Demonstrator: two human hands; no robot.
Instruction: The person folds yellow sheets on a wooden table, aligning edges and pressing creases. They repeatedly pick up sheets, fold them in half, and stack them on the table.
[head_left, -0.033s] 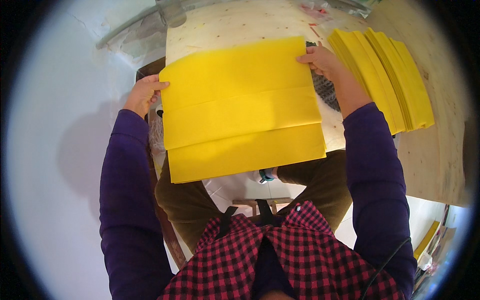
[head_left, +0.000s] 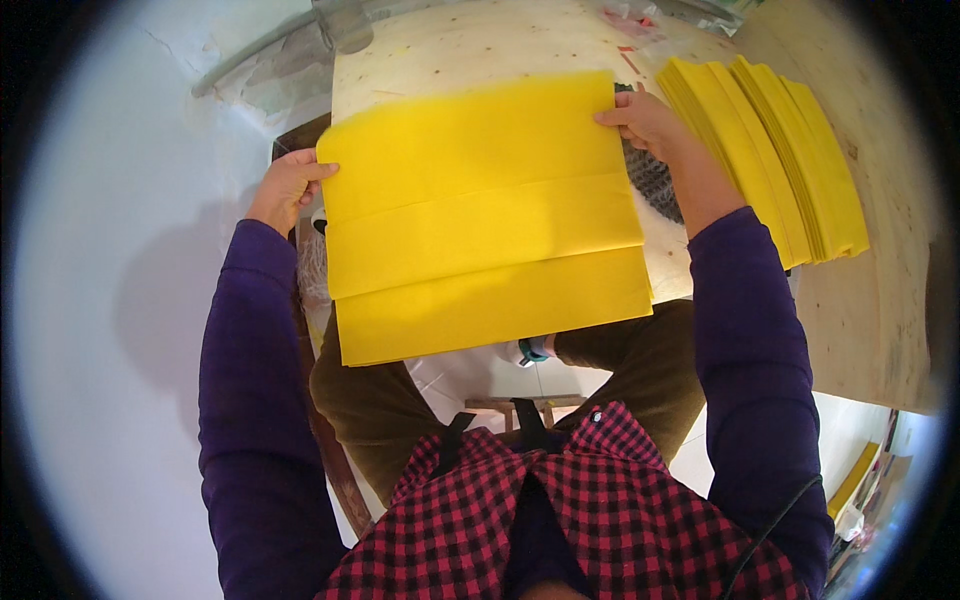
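A wide folded sheet of yellow cloth (head_left: 480, 215) is stretched between my hands, over the near edge of the table and above my lap. Creases cross it, and its lower edge shows more than one layer. My left hand (head_left: 288, 188) pinches the upper left corner between thumb and fingers. Near the upper right corner, my right hand (head_left: 650, 125) grips the cloth's edge the same way. Partly covered by the cloth and my right hand, a dark grey knitted-looking item (head_left: 652, 185) lies on the table. The cloth's underside is hidden.
Folded yellow cloths in stacks (head_left: 755, 160) lie on the wooden table (head_left: 450, 50) right of my right arm. Clear plastic (head_left: 628, 18) is at the far edge. A white wall (head_left: 110, 300) rises close on my left. Beneath the cloth are my knees and a small wooden stool (head_left: 545, 405).
The cloth's far edge has shifted very slightly. Both hands keep the same hold and nearly the same place.
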